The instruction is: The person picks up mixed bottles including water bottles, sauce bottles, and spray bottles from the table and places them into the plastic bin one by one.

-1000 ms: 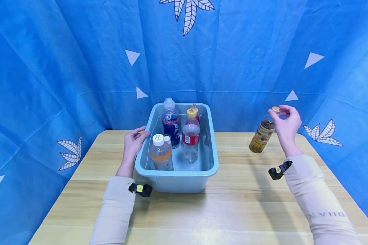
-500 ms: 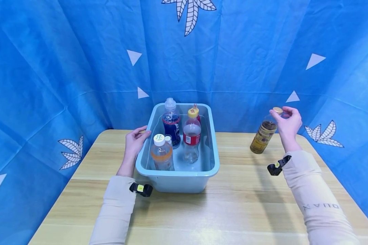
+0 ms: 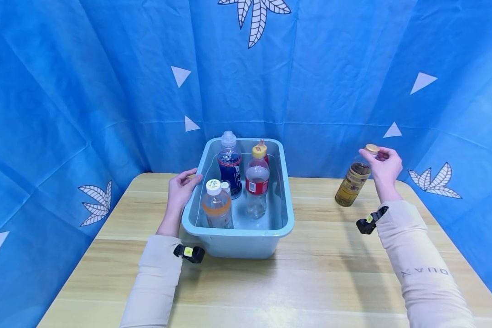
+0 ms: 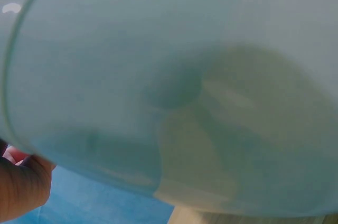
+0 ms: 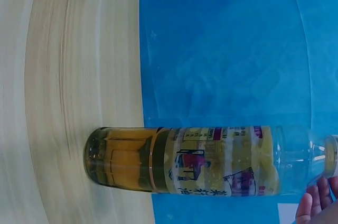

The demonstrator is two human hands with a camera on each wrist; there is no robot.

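In the head view, my right hand (image 3: 384,169) pinches the neck of a cooking oil bottle (image 3: 354,179) just under its golden cap, at the table's far right. The bottle is clear plastic with a yellow label and amber oil inside; the right wrist view shows the oil bottle (image 5: 211,160) whole, with fingertips (image 5: 304,205) at its neck. My left hand (image 3: 180,191) grips the left rim of a light blue plastic tub (image 3: 238,243). From the left wrist, the tub's wall (image 4: 105,76) fills most of the picture, and the hand's far fingers are mostly hidden.
Inside the tub stand several bottles: a dark blue one (image 3: 229,171), a red-labelled one (image 3: 256,184) with a yellow cap, and a clear one (image 3: 217,209) with an orange band. A wooden table (image 3: 311,273) lies beneath; a blue curtain (image 3: 332,68) hangs behind it.
My right forearm has shifted slightly left, while the hand keeps its pinch on the oil bottle, which stays nearly in place. The left hand and tub have not visibly moved.
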